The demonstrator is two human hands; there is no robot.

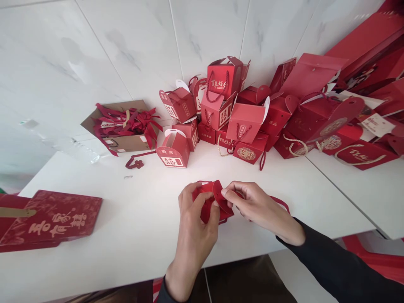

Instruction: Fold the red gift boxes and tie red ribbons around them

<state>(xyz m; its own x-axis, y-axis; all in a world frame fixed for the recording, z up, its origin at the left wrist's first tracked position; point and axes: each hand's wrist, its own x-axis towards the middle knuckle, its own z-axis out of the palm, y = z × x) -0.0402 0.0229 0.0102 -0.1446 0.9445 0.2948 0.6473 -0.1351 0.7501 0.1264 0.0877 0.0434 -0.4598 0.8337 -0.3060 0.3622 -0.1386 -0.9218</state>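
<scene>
A small red box (206, 209) with raised flaps sits on the white table, near its front edge. Around its left side and top wraps my left hand (198, 223), fingers bent over the box and thumb against a flap. From the right, my right hand (249, 202) pinches the rounded red flap between thumb and fingers. A red cord shows along the box's back edge and another bit below it. Partly hidden behind my right wrist lies a red strap (282, 203). The underside of the box is out of sight.
Behind stand many red gift boxes (246, 122), stacked against the tiled wall. A brown carton (126, 144) of red ribbons is at the back left, with a ribbon piece (136, 164) before it. Red printed bags (63, 219) lie at the left. A clear bottle (78, 151) lies near the wall.
</scene>
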